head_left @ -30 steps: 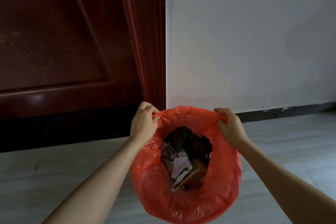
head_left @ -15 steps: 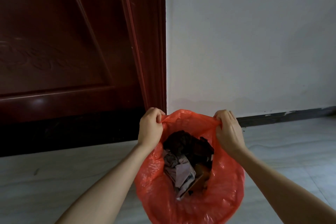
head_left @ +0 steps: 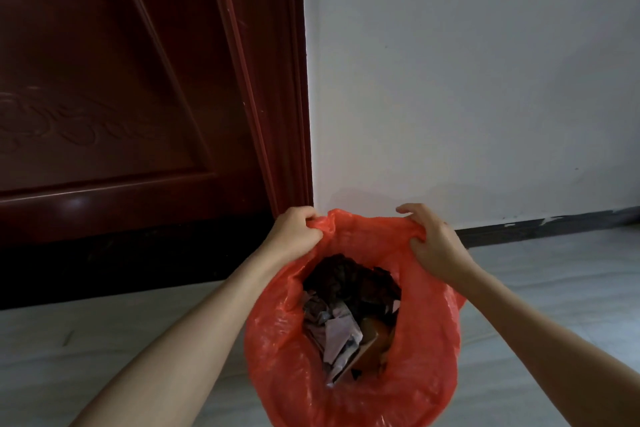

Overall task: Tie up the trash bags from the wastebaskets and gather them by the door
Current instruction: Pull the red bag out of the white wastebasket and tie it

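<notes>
Two handfuls of rim held our red trash bag (head_left: 353, 385) open by the door (head_left: 138, 97): left hand (head_left: 294, 232) and right hand (head_left: 433, 246) each gripped bunched plastic. We judged the thin film might slip or tear, spilling the crumpled rubbish (head_left: 346, 308) onto the floor (head_left: 104, 340).

both bare forearms reach forward and converge. the left hand (head_left: 293, 231) is fisted, knuckles up, pinching the bag (head_left: 349, 388) rim. the right hand (head_left: 433, 242) grips the opposite rim (index finger lifted, the rest curled).
</notes>
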Motion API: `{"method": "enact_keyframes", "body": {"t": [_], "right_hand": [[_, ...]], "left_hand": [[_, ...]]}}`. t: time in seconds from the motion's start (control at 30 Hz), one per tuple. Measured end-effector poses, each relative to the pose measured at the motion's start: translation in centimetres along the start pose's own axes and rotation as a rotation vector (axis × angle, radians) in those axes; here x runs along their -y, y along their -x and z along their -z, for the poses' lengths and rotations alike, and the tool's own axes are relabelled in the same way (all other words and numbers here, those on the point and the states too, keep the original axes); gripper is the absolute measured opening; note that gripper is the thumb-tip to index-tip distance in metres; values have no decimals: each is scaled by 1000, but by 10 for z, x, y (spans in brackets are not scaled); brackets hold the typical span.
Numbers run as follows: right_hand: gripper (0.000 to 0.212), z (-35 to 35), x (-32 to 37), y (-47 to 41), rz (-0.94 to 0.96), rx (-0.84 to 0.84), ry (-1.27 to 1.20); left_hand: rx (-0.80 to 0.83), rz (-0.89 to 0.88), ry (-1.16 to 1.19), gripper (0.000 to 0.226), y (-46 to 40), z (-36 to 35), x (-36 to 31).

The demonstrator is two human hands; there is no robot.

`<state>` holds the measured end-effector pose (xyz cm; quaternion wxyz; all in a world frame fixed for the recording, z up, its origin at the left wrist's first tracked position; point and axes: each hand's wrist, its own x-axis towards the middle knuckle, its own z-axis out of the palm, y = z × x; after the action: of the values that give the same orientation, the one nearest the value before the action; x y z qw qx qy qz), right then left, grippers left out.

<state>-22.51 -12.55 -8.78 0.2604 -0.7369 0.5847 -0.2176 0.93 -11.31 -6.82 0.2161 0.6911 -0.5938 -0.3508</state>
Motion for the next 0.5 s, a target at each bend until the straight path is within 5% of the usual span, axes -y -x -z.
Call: {"method": "enact_keyframes", "body": {"t": [0.1,0.17,0.33,0.5], "right_hand": [[65,1,6,-5,14,99,-180],[64,-2,2,-4,41,121,-147],[48,3,-27,11,237,-26,346],[54,-2,-55,35,183,16,484]], "left_hand": [[124,-94,193,56,0,0,-6],[132,-217,126,68,4,1,-3],[-45,-254,-567,47,38,11,22],[-16,-154,-960,73,69,2,50]]}}
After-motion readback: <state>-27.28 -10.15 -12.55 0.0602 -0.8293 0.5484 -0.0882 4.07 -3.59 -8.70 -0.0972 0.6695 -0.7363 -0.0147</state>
